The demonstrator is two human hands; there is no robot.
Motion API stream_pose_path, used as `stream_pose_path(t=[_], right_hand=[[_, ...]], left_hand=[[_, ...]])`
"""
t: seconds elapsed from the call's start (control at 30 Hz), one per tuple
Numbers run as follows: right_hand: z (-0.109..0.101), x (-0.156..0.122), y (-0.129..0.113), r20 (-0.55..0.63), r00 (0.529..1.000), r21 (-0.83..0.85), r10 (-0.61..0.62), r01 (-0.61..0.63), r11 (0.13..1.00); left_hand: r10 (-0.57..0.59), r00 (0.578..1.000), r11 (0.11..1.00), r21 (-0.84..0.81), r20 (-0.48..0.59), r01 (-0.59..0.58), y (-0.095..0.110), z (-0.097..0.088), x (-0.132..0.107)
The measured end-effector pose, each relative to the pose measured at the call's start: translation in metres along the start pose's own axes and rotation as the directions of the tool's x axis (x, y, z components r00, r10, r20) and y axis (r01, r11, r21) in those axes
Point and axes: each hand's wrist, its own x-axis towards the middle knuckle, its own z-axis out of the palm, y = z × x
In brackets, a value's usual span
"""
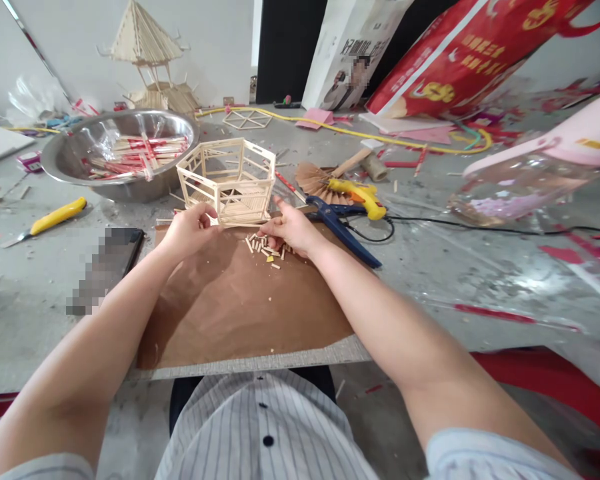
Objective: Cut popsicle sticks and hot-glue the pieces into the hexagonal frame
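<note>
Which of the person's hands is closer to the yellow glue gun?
Right. The right hand lies on the brown board beside the glue gun; the left hand is farther off, at the stick frame's opposite front corner.

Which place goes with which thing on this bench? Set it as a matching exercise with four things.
Things
1. stick frame
2. glue gun
3. steel bowl
4. yellow-handled knife

Places
A. lying just right of the right hand
B. on the bare table, far left
C. beyond the left hand, with red and pale sticks in it
D. at the brown mat's far edge, between the two hands

Pairs: 1-D, 2-A, 3-C, 4-B
</note>
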Motion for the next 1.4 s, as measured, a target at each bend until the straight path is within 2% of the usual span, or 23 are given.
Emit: stream_pose_path(t=[0.1,0.23,0.43,0.6,0.77,0.83,1.1,1.23,1.4], right_hand=[[0.001,-0.001,0.0,0.009,1.0,0.0,-0.009,0.009,1.0],[0.0,-0.001,0.0,0.025,1.0,0.009,-0.013,0.013,1.0],[-0.002,-0.001,0.002,0.045,0.999,0.006,-0.009,0.008,1.0],[-0.004,-0.001,0.0,0.015,1.0,0.007,0.015,-0.015,1.0],[-0.012,-0.002,-0.005,-0.185,0.983,-0.021,-0.003,-0.001,1.0],[-0.015,-0.002,-0.006,-0.231,0.973,-0.023,-0.002,-0.004,1.0],[-0.012,-0.001,-0.001,-0.182,0.983,-0.164,-0.036,0.006,0.986],[-0.005,0.0,0.0,-0.201,0.979,-0.248,-0.038,-0.013,0.969],[-0.002,0.003,-0.001,-0.227,0.974,-0.264,-0.011,-0.051,0.963]], left_hand=[[0.058,0.998,0.982,0.181,-0.012,-0.055,0.003,0.002,-0.003],[0.141,0.99,0.888,0.438,0.03,-0.14,0.002,0.01,-0.005],[0.177,0.983,0.74,0.654,0.042,-0.161,0.007,0.021,-0.002],[0.154,0.988,0.71,0.692,0.023,-0.127,0.014,0.024,-0.001],[0.119,0.993,0.705,0.704,0.011,-0.092,0.016,0.027,-0.003],[0.111,0.994,0.704,0.704,0.016,-0.09,0.018,0.028,-0.004],[0.103,0.99,0.686,0.714,0.097,-0.142,0.026,0.023,-0.008],[0.107,0.992,0.688,0.715,0.071,-0.126,0.027,0.025,-0.009],[0.047,0.999,0.731,0.682,-0.016,-0.023,0.018,0.028,-0.004]])
